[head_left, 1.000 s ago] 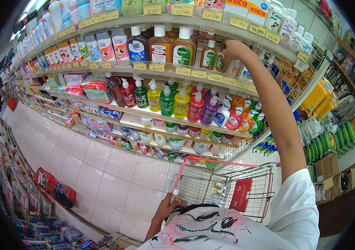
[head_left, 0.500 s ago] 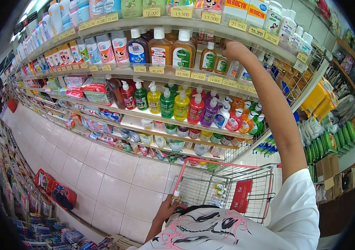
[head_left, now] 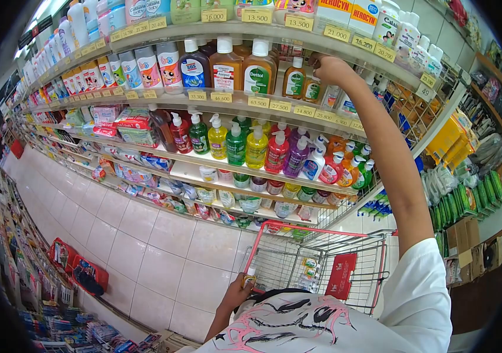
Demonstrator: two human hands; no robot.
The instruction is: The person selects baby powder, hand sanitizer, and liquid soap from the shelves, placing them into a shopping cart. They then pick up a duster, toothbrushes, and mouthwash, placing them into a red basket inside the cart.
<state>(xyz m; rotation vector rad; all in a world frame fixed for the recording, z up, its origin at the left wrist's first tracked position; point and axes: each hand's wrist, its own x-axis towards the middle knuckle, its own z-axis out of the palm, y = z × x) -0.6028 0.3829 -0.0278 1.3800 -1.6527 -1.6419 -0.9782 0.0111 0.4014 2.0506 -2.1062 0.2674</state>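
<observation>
My right hand [head_left: 326,67] reaches onto the second shelf with its fingers curled, and whatever they hold is hidden. Just below it stands a small Dettol bottle [head_left: 311,90], its top covered by the hand. A larger Dettol bottle [head_left: 294,81] is to the left, beside a big white-capped one [head_left: 258,73]. Low down near my body, my left hand [head_left: 238,292] is closed around a small white-capped bottle [head_left: 249,279], next to the cart's red rim. In the wire shopping cart [head_left: 274,267] lie several small bottles [head_left: 308,269] with yellow and green labels.
Pump bottles of hand soap [head_left: 236,145] line the shelf below. Price tags run along the clear shelf edge [head_left: 239,101]. Red baskets [head_left: 89,275] stand on the tiled floor [head_left: 157,265] at left, by another shelf. A wire rack side [head_left: 439,117] bounds the shelving at right.
My right hand has shifted very slightly at the same spot on the shelf. The left hand keeps hold of its bottle, and the cart stays in place.
</observation>
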